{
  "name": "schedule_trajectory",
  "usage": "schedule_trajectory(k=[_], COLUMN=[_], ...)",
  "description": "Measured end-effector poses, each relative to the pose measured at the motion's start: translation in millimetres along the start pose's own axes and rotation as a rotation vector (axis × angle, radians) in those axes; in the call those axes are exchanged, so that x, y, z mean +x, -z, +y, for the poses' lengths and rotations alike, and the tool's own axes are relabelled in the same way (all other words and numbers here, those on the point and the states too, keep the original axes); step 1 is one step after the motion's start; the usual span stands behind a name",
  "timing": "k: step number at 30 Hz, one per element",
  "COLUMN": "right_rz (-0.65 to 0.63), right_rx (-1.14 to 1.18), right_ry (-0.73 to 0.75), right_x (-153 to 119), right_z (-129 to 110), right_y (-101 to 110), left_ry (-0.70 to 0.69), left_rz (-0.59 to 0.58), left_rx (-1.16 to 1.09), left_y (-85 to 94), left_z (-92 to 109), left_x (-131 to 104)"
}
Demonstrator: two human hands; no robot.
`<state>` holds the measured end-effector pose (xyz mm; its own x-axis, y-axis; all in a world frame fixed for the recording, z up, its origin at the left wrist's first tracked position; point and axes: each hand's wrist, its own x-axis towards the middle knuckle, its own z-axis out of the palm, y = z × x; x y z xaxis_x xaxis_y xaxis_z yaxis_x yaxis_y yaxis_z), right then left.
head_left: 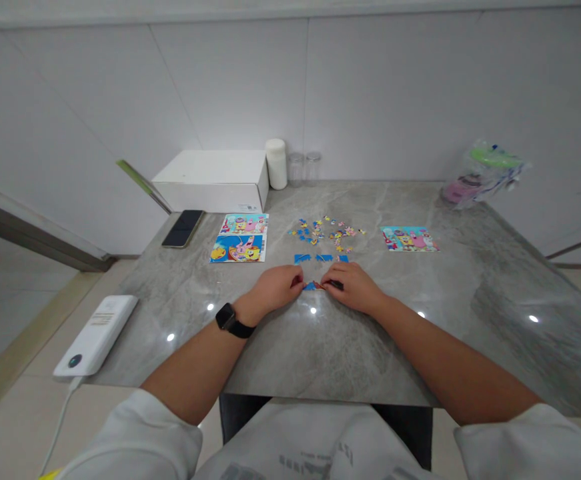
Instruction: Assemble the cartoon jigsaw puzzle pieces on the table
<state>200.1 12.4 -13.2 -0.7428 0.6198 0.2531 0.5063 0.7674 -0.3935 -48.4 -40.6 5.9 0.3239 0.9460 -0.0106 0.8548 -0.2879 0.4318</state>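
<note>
My left hand (281,287), with a black watch on its wrist, is closed with thumb and fingers pinching the left end of a small joined strip of blue and reddish jigsaw pieces (313,286). On the strip's right end my right hand (353,285) is closed in a pinch; a dark patch shows under its fingers, and I cannot tell what it is. Just beyond the hands lie joined blue jigsaw pieces (324,258) in a row of short segments. Farther back, loose jigsaw pieces (315,230) are scattered in blue, yellow and pink.
Cartoon picture sheets (240,248) lie at left, and a cartoon picture card (410,239) at right. Around them are a phone (183,229), a white box (215,175), a white bottle (276,164), clear jars (313,168), a plastic bag (485,175) and a white power bank (97,335).
</note>
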Motion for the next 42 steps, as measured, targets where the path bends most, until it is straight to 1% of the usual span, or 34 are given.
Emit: schedule_trajectory(k=[4, 6, 9, 12, 14, 16, 18, 19, 21, 25, 27, 29, 32, 34, 36, 38, 39, 42], right_rz=[0.003, 0.028, 0.13, 0.321, 0.472, 0.555, 0.565, 0.563, 0.548, 0.519, 0.515, 0.513, 0.526, 0.534, 0.526, 0.52, 0.526, 0.578], right_rx=[0.014, 0.022, 0.085, 0.204, 0.318, 0.468, 0.577, 0.601, 0.597, 0.553, 0.564, 0.578, 0.575, 0.572, 0.603, 0.636, 0.636, 0.47], right_ry=[0.01, 0.009, -0.031, -0.172, -0.333, -0.488, -0.586, -0.612, -0.615, -0.578, -0.589, -0.61, -0.622, -0.632, -0.667, -0.683, -0.666, -0.554], right_x=[0, 0, 0, 1, 2, 4, 6, 7, 9, 11, 11, 11, 9, 9, 10, 14, 18, 36], right_z=[0, 1, 11, 33, 52, 70, 83, 87, 89, 87, 87, 88, 89, 88, 88, 90, 92, 103], right_y=[0, 1, 5, 11, 13, 13, 10, 7, 2, -4, -4, -3, -2, -1, 4, 16, 24, 53], left_ry=[-0.021, -0.012, 0.05, 0.128, 0.163, 0.19, 0.21, 0.214, 0.207, 0.201, 0.207, 0.192, 0.12, 0.082, 0.044, 0.021, 0.018, 0.05], left_rz=[0.022, 0.053, 0.174, 0.325, 0.407, 0.47, 0.534, 0.562, 0.62, 0.724, 0.734, 0.705, 0.641, 0.636, 0.633, 0.61, 0.6, 0.597], left_rx=[-0.027, -0.062, -0.133, -0.206, -0.266, -0.339, -0.394, -0.415, -0.452, -0.589, -0.641, -0.63, -0.527, -0.453, -0.365, -0.297, -0.286, -0.328], left_y=[-2.7, -2.0, 1.2, 3.6, 3.4, 2.1, 0.4, -0.3, -1.5, -1.8, -0.6, 1.2, 2.7, 1.8, -0.5, -3.2, -4.3, -6.0], left_z=[-4, -8, -16, -27, -35, -43, -48, -51, -53, -53, -51, -47, -41, -40, -44, -52, -56, -67], left_x=[1, 3, 7, 13, 17, 21, 24, 26, 29, 40, 51, 64, 87, 98, 104, 107, 107, 109])
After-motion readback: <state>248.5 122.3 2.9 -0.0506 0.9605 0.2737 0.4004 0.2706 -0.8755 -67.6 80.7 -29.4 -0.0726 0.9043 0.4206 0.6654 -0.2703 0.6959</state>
